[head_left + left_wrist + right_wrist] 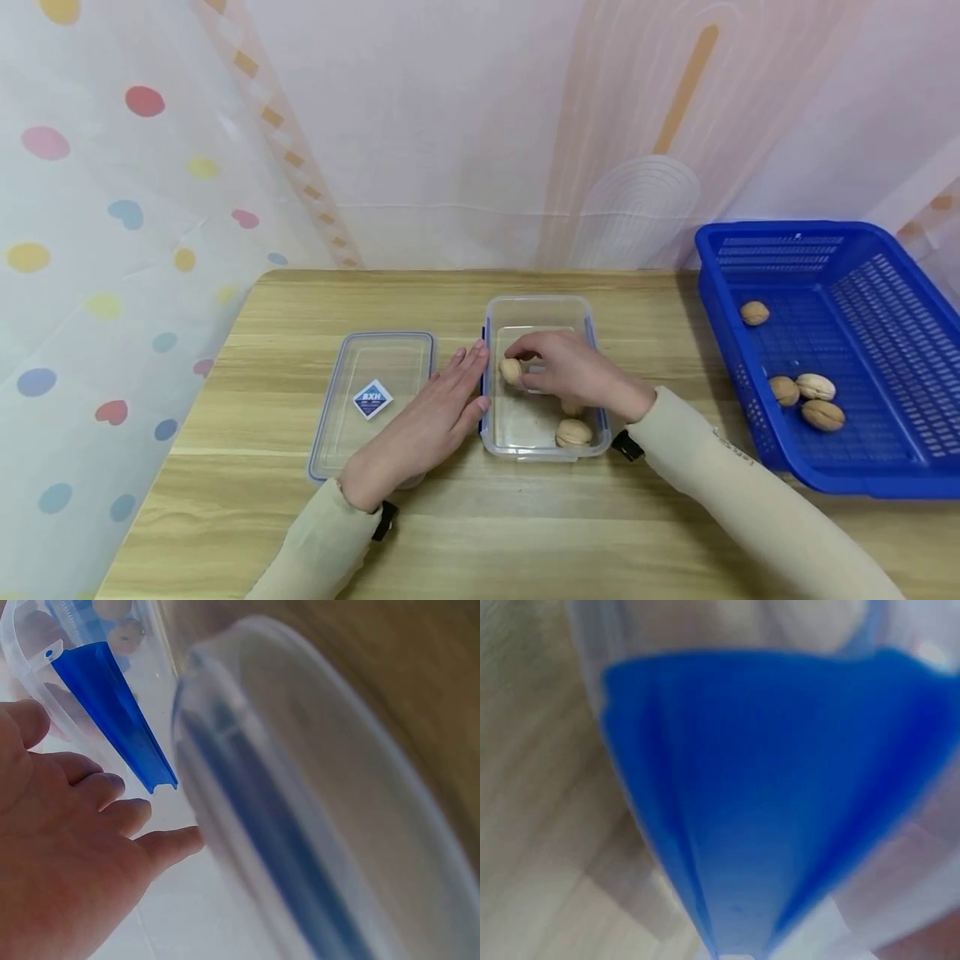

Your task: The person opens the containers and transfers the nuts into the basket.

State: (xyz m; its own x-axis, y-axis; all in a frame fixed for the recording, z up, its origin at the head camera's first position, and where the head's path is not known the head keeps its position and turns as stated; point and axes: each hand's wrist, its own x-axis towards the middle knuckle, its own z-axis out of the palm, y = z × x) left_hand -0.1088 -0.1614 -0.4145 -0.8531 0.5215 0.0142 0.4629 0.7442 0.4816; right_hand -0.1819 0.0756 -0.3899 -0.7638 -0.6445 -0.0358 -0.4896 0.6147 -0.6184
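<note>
A clear plastic food container (517,425) with blue side clips sits on the table. Inside it, my right hand (570,371) pinches a walnut (511,372) between thumb and fingers. A second walnut (573,433) lies at the container's near right corner; another (572,408) is partly hidden under my right hand. My left hand (427,425) has its fingers extended at the container's left wall, with nothing held. In the left wrist view those fingers lie beside a blue clip (112,712). The right wrist view is mostly filled by another blue clip (742,787), blurred.
A clear lid (390,358) with a blue seal and a BXH label (372,399) lies left of the container, partly under my left forearm. At the right stands a blue plastic basket (862,483) holding several walnuts (822,414). A patterned curtain (465,125) hangs behind the table.
</note>
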